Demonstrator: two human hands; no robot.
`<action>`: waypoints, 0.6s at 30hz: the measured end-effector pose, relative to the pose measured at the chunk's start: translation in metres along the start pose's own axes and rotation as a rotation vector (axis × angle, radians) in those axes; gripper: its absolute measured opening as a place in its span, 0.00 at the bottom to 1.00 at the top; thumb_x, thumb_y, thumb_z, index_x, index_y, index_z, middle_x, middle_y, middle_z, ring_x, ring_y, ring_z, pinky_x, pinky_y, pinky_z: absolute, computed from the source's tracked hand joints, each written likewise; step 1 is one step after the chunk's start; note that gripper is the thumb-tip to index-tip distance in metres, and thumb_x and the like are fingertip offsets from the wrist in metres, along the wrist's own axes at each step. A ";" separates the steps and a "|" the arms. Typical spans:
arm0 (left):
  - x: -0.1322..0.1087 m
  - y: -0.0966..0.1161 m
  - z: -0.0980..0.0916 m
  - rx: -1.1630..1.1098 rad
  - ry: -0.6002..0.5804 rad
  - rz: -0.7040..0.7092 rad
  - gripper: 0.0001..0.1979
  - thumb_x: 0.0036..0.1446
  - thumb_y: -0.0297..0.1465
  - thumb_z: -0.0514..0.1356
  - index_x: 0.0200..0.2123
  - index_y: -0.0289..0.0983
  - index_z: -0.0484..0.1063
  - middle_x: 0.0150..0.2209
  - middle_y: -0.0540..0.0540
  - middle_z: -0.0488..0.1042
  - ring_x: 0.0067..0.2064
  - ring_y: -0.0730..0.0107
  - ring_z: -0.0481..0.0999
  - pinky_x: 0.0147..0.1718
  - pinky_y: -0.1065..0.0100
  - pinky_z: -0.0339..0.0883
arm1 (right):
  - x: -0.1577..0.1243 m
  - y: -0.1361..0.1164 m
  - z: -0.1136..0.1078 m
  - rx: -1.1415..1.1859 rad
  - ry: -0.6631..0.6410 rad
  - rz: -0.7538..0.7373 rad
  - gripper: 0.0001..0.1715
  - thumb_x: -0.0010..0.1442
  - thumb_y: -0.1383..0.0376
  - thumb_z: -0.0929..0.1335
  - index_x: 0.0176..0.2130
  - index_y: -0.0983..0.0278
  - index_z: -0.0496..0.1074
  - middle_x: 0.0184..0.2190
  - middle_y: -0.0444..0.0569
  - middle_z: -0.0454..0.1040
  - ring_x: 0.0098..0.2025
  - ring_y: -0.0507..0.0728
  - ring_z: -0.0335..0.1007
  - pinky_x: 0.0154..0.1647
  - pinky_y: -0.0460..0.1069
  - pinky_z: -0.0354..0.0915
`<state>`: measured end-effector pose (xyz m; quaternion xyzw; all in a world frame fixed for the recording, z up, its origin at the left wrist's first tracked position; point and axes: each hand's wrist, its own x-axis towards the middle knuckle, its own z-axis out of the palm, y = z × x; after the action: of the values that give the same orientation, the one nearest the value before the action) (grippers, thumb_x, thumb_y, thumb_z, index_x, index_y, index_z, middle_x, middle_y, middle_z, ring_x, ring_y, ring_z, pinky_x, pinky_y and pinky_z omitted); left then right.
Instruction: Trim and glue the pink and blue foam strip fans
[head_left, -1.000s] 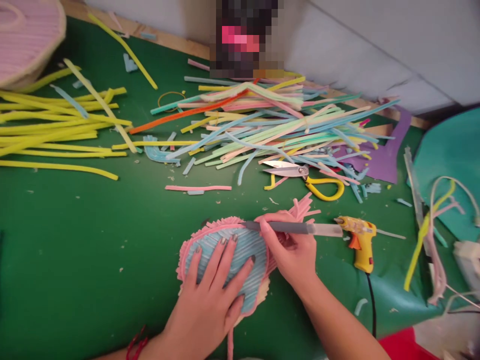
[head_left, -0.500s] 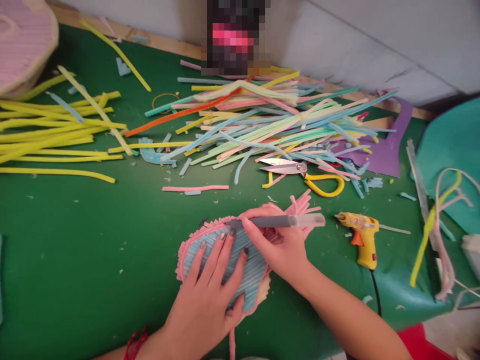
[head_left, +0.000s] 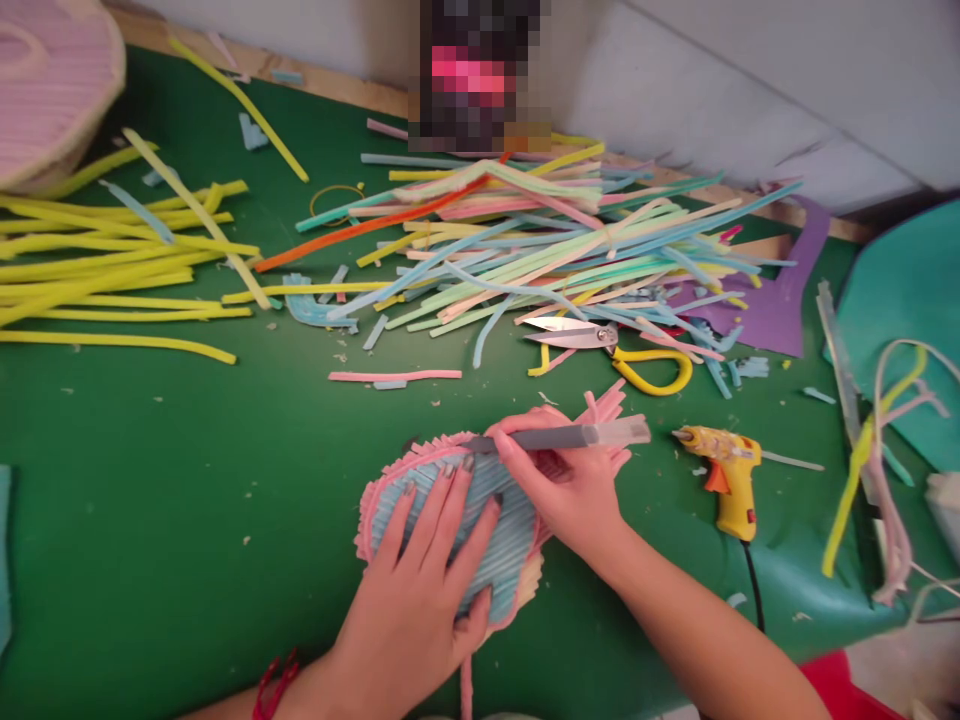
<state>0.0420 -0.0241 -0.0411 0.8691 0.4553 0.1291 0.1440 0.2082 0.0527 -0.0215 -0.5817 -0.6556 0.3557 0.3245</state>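
Left hand (head_left: pixel 420 590) spread on blue-centred piece (head_left: pixel 514 540), right hand (head_left: pixel 574 490) pinching grey pen (head_left: pixel 551 437), tip near pink border (head_left: pixel 415 460).

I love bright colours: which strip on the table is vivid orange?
The long orange strip whose left end juts out of the mixed pile toward the yellow strips; its colour sets it apart from the pile's pink, blue, green and yellow ones.

Red cord bracelet (head_left: pixel 280 684) on L wrist (head_left: pixel 311 682); L hand (head_left: pixel 420 580) w/ dk nail polish (head_left: pixel 469 463)
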 end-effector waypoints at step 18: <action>0.001 0.001 0.000 -0.006 0.009 -0.006 0.27 0.57 0.41 0.52 0.58 0.36 0.66 0.58 0.36 0.68 0.62 0.53 0.59 0.63 0.55 0.36 | 0.005 -0.023 0.004 0.004 -0.044 -0.098 0.05 0.59 0.67 0.66 0.34 0.59 0.73 0.29 0.45 0.77 0.30 0.53 0.71 0.32 0.50 0.68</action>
<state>0.0431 -0.0240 -0.0405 0.8666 0.4584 0.1341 0.1449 0.1918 0.0562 -0.0039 -0.5401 -0.6896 0.3535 0.3283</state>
